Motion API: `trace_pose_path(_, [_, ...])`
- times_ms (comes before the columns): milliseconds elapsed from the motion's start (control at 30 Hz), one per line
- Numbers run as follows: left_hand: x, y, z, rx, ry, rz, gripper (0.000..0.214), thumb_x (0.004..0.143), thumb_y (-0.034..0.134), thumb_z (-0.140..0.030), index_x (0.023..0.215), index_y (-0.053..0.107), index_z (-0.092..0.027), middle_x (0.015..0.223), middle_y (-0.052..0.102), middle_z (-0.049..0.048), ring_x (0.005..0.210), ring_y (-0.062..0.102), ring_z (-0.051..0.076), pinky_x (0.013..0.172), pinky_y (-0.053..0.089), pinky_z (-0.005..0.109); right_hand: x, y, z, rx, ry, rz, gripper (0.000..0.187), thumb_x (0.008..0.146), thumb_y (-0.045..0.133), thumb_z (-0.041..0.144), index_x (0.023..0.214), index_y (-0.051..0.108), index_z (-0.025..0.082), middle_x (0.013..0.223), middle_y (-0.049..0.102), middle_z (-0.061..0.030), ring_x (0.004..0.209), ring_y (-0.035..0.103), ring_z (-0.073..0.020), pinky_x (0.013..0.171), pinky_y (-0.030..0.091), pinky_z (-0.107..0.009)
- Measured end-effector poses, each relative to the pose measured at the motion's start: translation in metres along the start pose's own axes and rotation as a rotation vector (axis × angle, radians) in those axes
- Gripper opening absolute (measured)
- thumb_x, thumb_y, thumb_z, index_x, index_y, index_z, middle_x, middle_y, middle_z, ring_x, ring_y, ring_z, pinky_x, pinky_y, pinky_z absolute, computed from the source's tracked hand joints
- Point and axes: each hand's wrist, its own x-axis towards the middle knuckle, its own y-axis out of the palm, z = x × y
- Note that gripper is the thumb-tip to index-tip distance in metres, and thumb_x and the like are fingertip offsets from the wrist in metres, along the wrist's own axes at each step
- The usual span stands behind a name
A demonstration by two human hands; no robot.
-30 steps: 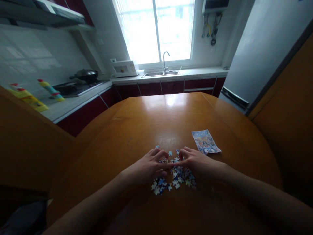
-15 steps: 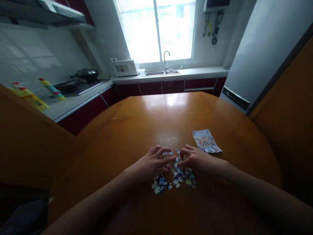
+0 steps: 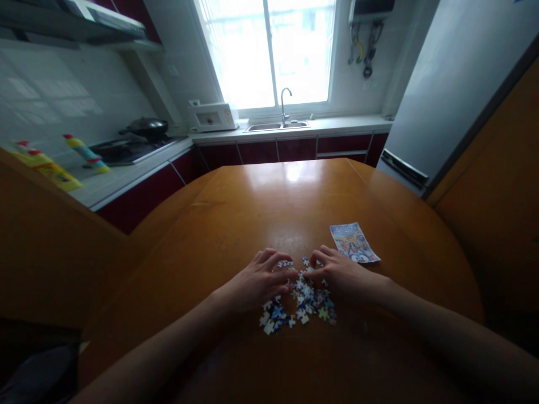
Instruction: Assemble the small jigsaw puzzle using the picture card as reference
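Observation:
A loose pile of small jigsaw puzzle pieces (image 3: 306,300) lies on the wooden table, white, blue and green among them. My left hand (image 3: 266,279) rests over the pile's left side, fingers spread and bent, the index fingertip among the pieces. Opposite it, my right hand (image 3: 336,271) curves over the right side, thumb and index finger apart, their tips touching or just above the pieces. I see no piece held in either hand. Some pieces are hidden beneath the fingers. Beyond my right hand lies a printed picture sheet (image 3: 354,242) with a colourful cartoon design.
The round-ended wooden table (image 3: 252,207) fills the foreground. Behind it run a counter with a sink (image 3: 265,127) and a white microwave (image 3: 214,118). Bottles (image 3: 86,152) and a wok (image 3: 147,128) stand at left, a fridge (image 3: 446,95) at right.
The thumb and index finger of my right hand have shifted slightly left over the pieces. My left hand stays nearly in place. The whole view has drifted very slightly.

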Motion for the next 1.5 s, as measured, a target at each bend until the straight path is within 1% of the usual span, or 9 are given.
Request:
trace_pose_path(133, [0.000, -0.002, -0.005, 0.008, 0.071, 0.047, 0.040, 0.094, 0.062, -0.040, 0.133, 0.058, -0.041, 0.142, 0.047, 0.0029, 0.125, 0.037, 0.029, 0.109, 0.035, 0.047, 0.000, -0.001, -0.002, -0.008, 0.030, -0.013, 0.029, 0.087, 0.066, 0.018, 0.112, 0.074, 0.029, 0.111, 0.058, -0.0103, 0.100, 0.047, -0.0249, 0.089, 0.042, -0.039])
trace_pose_path(300, [-0.002, 0.001, -0.001, 0.045, 0.047, 0.007, 0.037, 0.093, 0.064, -0.040, 0.129, 0.061, -0.041, 0.143, 0.047, 0.0022, 0.126, 0.037, 0.029, 0.108, 0.035, 0.047, 0.001, -0.006, 0.000, 0.103, -0.029, -0.022, 0.019, 0.088, 0.066, 0.017, 0.099, 0.077, 0.028, 0.105, 0.060, -0.0075, 0.097, 0.049, -0.0218, 0.087, 0.043, -0.035])
trace_pose_path(467, [-0.001, 0.000, -0.003, 0.048, 0.056, 0.037, 0.048, 0.094, 0.062, -0.041, 0.140, 0.051, -0.041, 0.146, 0.045, 0.0027, 0.128, 0.036, 0.029, 0.111, 0.033, 0.048, 0.001, -0.005, 0.005, 0.156, -0.096, -0.025, 0.018, 0.092, 0.063, 0.019, 0.102, 0.076, 0.026, 0.103, 0.063, -0.0072, 0.098, 0.050, -0.0203, 0.085, 0.044, -0.033])
trace_pose_path(633, [0.000, 0.001, -0.003, 0.044, 0.076, 0.023, 0.043, 0.093, 0.063, -0.043, 0.136, 0.056, -0.043, 0.146, 0.045, 0.0013, 0.127, 0.037, 0.029, 0.112, 0.033, 0.047, 0.002, 0.000, 0.006, 0.181, -0.095, -0.026, 0.010, 0.090, 0.068, 0.026, 0.096, 0.076, 0.023, 0.100, 0.064, -0.0065, 0.098, 0.050, -0.0202, 0.087, 0.044, -0.033])
trace_pose_path(900, [0.001, -0.001, -0.005, -0.014, 0.114, 0.050, 0.045, 0.092, 0.064, -0.043, 0.136, 0.055, -0.041, 0.145, 0.046, 0.0018, 0.127, 0.038, 0.028, 0.112, 0.034, 0.048, 0.005, -0.002, 0.008, 0.230, -0.068, -0.005, 0.007, 0.088, 0.067, 0.019, 0.082, 0.070, 0.018, 0.094, 0.063, -0.0057, 0.095, 0.051, -0.0190, 0.083, 0.045, -0.031])
trace_pose_path(1067, [0.000, 0.000, -0.002, 0.000, 0.081, 0.030, 0.043, 0.093, 0.063, -0.042, 0.135, 0.056, -0.040, 0.145, 0.046, 0.0024, 0.128, 0.037, 0.029, 0.112, 0.033, 0.049, 0.001, -0.013, 0.002, 0.320, -0.041, -0.010, 0.007, 0.089, 0.066, 0.019, 0.082, 0.068, 0.017, 0.093, 0.064, -0.0054, 0.094, 0.054, -0.0180, 0.082, 0.044, -0.030])
trace_pose_path(1133, [0.000, 0.001, -0.003, -0.013, 0.074, 0.038, 0.044, 0.093, 0.062, -0.042, 0.136, 0.055, -0.039, 0.143, 0.047, 0.0036, 0.128, 0.037, 0.029, 0.112, 0.035, 0.049, -0.005, -0.023, -0.003, 0.352, 0.003, 0.053, 0.009, 0.089, 0.066, 0.019, 0.081, 0.069, 0.017, 0.090, 0.065, -0.0046, 0.089, 0.056, -0.0164, 0.078, 0.044, -0.028])
trace_pose_path(1367, [0.003, 0.003, -0.022, -0.051, 0.103, 0.066, 0.049, 0.093, 0.061, -0.048, 0.138, 0.054, -0.032, 0.134, 0.052, 0.0075, 0.123, 0.040, 0.029, 0.108, 0.038, 0.046, -0.024, -0.045, 0.000, 0.422, 0.153, 0.494, 0.010, 0.078, 0.070, 0.017, 0.085, 0.077, 0.018, 0.075, 0.071, 0.0001, 0.063, 0.059, -0.0117, 0.057, 0.038, -0.022])
trace_pose_path(1500, [0.005, 0.003, -0.029, -0.080, 0.152, 0.081, 0.045, 0.092, 0.062, -0.048, 0.135, 0.057, -0.035, 0.134, 0.053, 0.0064, 0.121, 0.041, 0.029, 0.108, 0.037, 0.045, -0.025, -0.041, 0.009, 0.307, 0.183, 0.520, 0.008, 0.073, 0.073, 0.019, 0.079, 0.078, 0.020, 0.069, 0.070, 0.0006, 0.057, 0.057, -0.0125, 0.053, 0.036, -0.023])
